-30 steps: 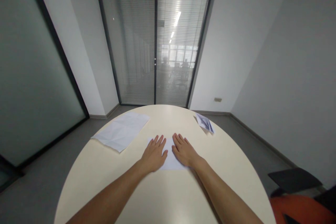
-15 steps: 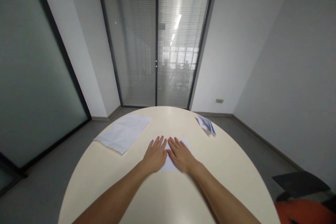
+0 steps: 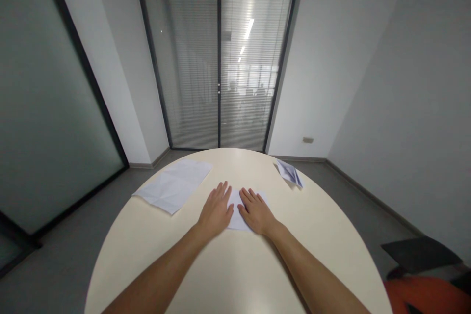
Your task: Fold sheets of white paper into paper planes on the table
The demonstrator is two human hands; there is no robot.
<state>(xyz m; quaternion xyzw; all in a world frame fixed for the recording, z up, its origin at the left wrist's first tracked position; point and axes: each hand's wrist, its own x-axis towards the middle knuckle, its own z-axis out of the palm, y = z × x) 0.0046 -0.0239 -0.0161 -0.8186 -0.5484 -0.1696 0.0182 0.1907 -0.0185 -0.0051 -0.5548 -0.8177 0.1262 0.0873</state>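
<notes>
Grey-walled room: one two-panel glazed partition (image 3: 191, 68) with blinds at the back, one frosted panel (image 3: 47, 93) at left, one wall plate (image 3: 308, 140) low at right. One round cream table (image 3: 235, 274); three pieces of paper on it. (1) Small white sheet (image 3: 236, 221), flat at table centre between and partly under the hands. (2) Larger creased sheet (image 3: 174, 184), spread near the far left edge. (3) Folded piece (image 3: 289, 173) with dark shading, at the far right edge, partly raised. Two hands: left hand (image 3: 216, 210) and right hand (image 3: 255, 213), both palm down, fingers extended, thumbs facing inward, a gap between them; neither pinches anything. Pressure on the paper: cannot tell. One chair (image 3: 423, 292), red-orange and black, partly visible lower right.
</notes>
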